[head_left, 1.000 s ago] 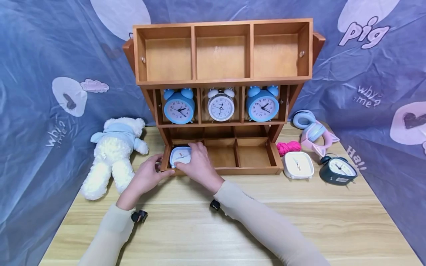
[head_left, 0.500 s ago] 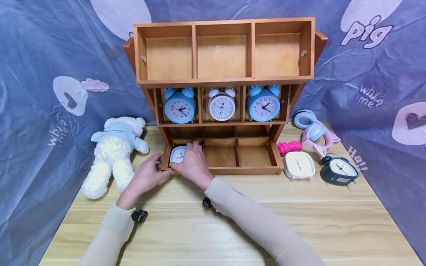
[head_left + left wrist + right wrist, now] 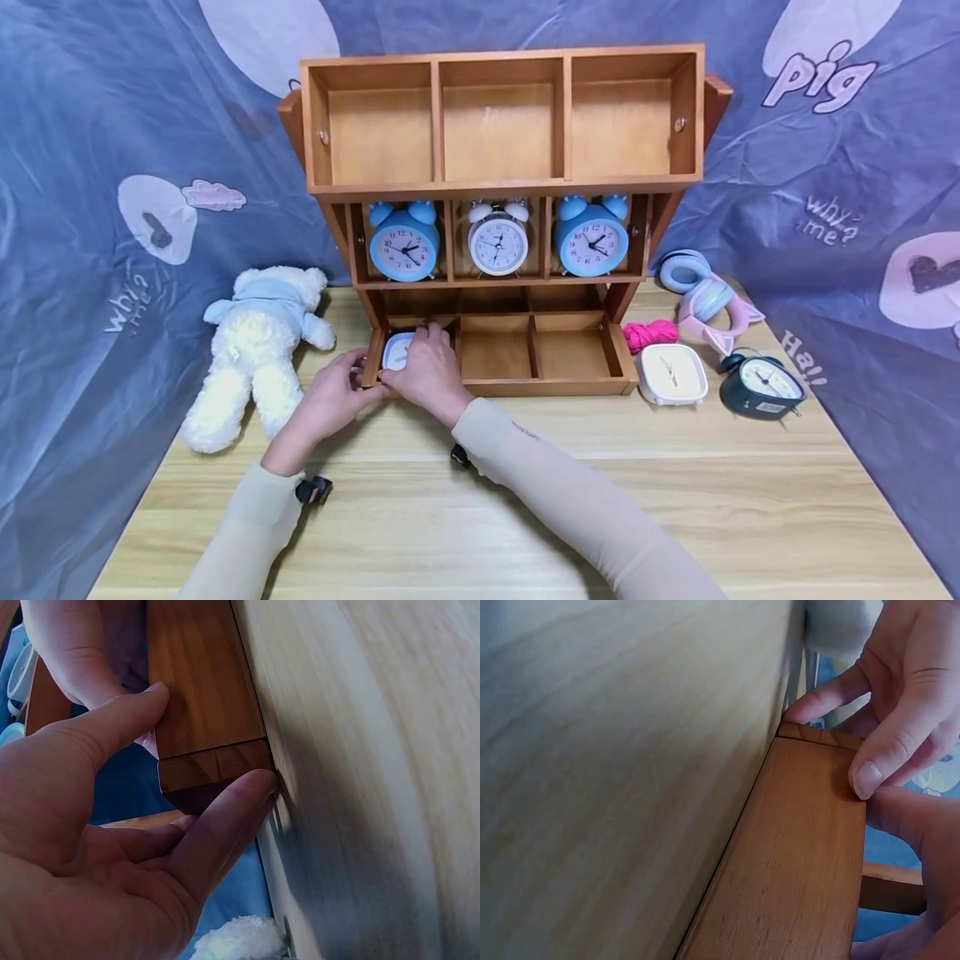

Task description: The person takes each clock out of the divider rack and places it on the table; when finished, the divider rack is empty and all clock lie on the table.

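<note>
A small square clock [image 3: 395, 351] with a pale face lies in the bottom-left compartment of the wooden shelf [image 3: 500, 389]. My right hand [image 3: 431, 372] holds it from the right, fingers at its far side and thumb near the front edge, hiding much of it. With my left hand [image 3: 335, 400] I grip the front left corner of the shelf's bottom tray. In the left wrist view, the left thumb [image 3: 131, 720] presses on the tray's front board [image 3: 206, 682] and the fingers reach round its end. The right wrist view shows the same corner; the clock is hidden there.
Two blue twin-bell clocks [image 3: 405, 250] [image 3: 592, 247] flank a white one [image 3: 498, 243] in the middle row. Right of the shelf are pink yarn [image 3: 650, 335], a white square clock [image 3: 672, 374], a dark green clock [image 3: 762, 386] and headphones [image 3: 708, 297]. A teddy bear [image 3: 258, 346] lies left.
My right hand has shifted left over the square clock and covers more of its face. The left hand stays on the tray's corner.
</note>
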Demonstrator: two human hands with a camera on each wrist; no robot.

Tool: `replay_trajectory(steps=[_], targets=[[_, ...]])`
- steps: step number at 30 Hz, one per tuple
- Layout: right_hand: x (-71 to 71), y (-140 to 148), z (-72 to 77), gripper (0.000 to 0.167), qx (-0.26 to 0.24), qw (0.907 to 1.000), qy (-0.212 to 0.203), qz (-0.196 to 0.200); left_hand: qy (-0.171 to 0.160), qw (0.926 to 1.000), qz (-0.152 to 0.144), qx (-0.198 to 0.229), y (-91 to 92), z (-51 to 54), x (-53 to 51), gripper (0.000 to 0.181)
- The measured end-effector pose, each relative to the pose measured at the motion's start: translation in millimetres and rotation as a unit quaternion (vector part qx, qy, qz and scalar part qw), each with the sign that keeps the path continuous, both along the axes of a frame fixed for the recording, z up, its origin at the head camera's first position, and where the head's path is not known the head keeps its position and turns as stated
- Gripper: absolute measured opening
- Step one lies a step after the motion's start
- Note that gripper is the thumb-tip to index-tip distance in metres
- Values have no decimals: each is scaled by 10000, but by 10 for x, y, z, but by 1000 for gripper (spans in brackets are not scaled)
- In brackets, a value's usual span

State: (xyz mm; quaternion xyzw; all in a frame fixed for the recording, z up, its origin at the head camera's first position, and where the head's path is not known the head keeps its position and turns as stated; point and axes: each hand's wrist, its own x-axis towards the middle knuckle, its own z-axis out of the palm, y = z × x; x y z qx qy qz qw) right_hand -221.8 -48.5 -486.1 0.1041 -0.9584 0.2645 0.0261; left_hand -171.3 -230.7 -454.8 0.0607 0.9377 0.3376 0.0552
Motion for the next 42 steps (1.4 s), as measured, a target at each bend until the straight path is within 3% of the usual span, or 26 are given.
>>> replay_trajectory(steps=[3,8,14,19,24,26,32,42], targets=[[-64,-23,-85,112,91,10000,-39,-10,-3,10000,1,7,-1,-1,3,83],[-17,-24,65,105,60,9997,-233,-39,1,10000,5,22,0,-14,12,82],[-46,-38,-69,103,37,9999,66,-103,-32,10000,41,26,7,-24,23,81],[-4,6,-24,104,-13,9994,349,-27,-1,10000,-8,36,11,-25,20,81],[120,49,223,94,-138,9990,419,-2,60,10000,-39,47,13,-17,5,82],[209,62,423,86,-126,9997,222,-7,47,10000,-24,51,15,-11,2,82],[252,73,512,88,-28,9996,292,-45,-15,10000,11,90,20,-6,1,80],[317,146,618,98,-279,9980,563,120,-15,9999,31,128,17,1,8,77]])
